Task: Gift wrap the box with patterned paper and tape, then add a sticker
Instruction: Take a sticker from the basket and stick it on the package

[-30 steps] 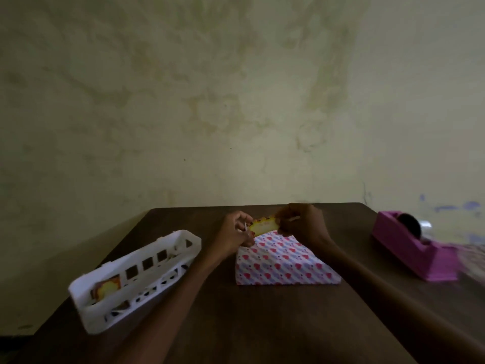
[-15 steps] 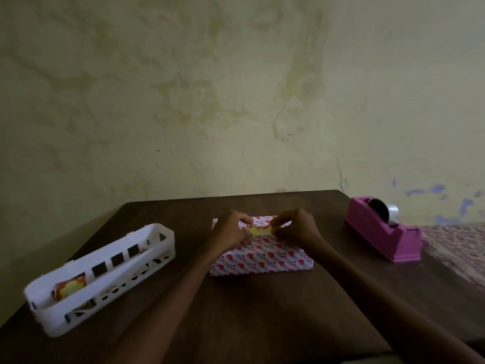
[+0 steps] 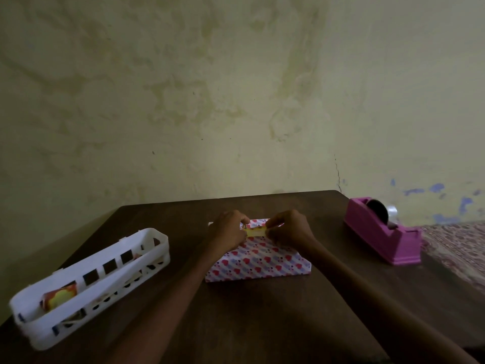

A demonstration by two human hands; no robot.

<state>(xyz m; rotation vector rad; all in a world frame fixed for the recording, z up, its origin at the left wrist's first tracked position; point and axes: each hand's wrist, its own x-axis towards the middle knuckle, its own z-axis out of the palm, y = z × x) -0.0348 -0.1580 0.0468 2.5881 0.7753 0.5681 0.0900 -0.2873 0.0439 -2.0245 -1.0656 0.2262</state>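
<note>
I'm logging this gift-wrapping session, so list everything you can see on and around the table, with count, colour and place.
wrapped box: one, white paper with red and purple hearts, table centre
sticker: one, yellow, over the box's far end
basket: one, white, table's left side
packet: one, yellow and red, inside the basket
tape dispenser: one, pink, table's right side
table: one, dark brown
patterned cloth: one, brownish, far right
left hand: pinches the sticker
right hand: pinches the sticker
</note>
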